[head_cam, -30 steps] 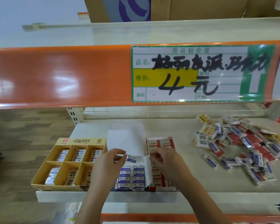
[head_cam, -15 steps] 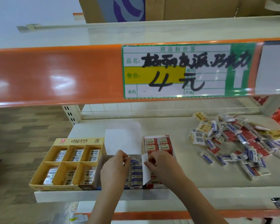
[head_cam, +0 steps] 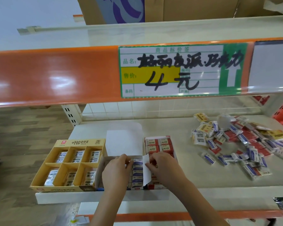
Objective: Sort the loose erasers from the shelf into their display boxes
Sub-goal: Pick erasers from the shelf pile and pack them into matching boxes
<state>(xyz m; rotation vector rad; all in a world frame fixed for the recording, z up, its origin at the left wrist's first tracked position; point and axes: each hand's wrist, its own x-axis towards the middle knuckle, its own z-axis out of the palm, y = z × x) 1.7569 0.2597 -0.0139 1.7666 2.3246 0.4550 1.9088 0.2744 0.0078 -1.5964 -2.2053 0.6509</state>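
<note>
Both hands have closed in over the white display box (head_cam: 121, 162). The left hand (head_cam: 117, 171) now pinches a blue eraser (head_cam: 137, 162) at its top row; the right hand (head_cam: 163, 167) pinches the side flap (head_cam: 146, 170). This placement appears nearly complete. Farther right, the loose pile (head_cam: 242, 144) remains unsorted.

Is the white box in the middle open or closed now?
Open: the white box has its lid flap standing up behind, and rows of blue-labelled erasers show inside.

loose erasers (head_cam: 238, 144) heaped right, display boxes (head_cam: 67, 165) left
</note>
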